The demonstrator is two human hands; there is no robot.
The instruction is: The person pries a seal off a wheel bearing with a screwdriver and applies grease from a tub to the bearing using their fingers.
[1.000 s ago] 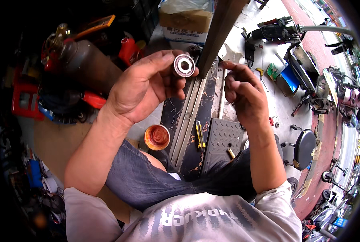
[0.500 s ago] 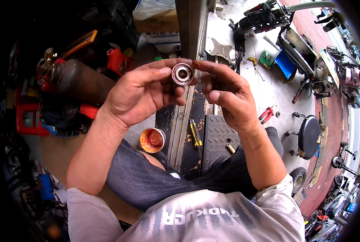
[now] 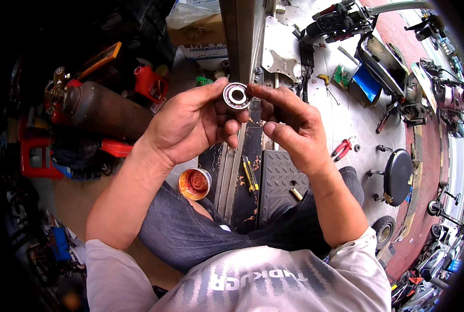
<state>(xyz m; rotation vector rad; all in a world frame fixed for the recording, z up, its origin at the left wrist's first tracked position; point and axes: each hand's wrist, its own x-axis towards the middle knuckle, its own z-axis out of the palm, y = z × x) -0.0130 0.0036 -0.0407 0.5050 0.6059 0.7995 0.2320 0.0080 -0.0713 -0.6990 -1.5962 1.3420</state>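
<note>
Between the thumb and fingers of my left hand (image 3: pixel 182 125) is a small round ball bearing (image 3: pixel 237 105). Its ringed face is turned up toward me, and traces of reddish grease show between the rings. My right hand (image 3: pixel 298 130) reaches in from the other side with its index finger stretched out, the tip touching the bearing's right edge. That hand's thumb stands apart from the index finger, and its other fingers are loosely curled with nothing visible in them. Below my left hand stands an open tub (image 3: pixel 181 183) with reddish-orange grease inside.
A yellow utility knife (image 3: pixel 251 174) lies beside a metal door track, near a ridged dark plate (image 3: pixel 278 169) with a small brass-coloured cylinder (image 3: pixel 296 194). Red-handled pliers (image 3: pixel 341 150) and a black stool (image 3: pixel 398 177) are at right. A rusty gas cylinder (image 3: pixel 109 109) lies at left.
The bearing has tilted and turned in my left fingers, so more of its side shows. My left thumb has moved up to its rim; my right index fingertip has come down slightly along its edge.
</note>
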